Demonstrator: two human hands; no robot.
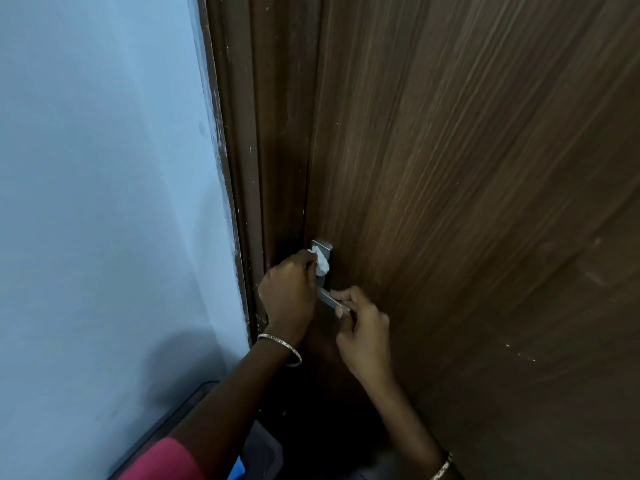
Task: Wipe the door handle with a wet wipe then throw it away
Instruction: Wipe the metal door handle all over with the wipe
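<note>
A silver lever door handle [329, 298] sticks out from its metal backplate [323, 249] on the brown wooden door [467, 202]. My left hand [287, 296] grips a crumpled white wet wipe [320, 263] and presses it against the backplate, just above the lever. My right hand [363, 327] grips the free end of the lever, fingers curled round it. The lower part of the backplate is hidden behind my left hand.
A dark brown door frame [249, 168] runs down beside the door, with a pale blue wall [104, 202] to its left. Low down, between my forearms, lies a dark object with a blue patch [239, 471]; it is too dim to identify.
</note>
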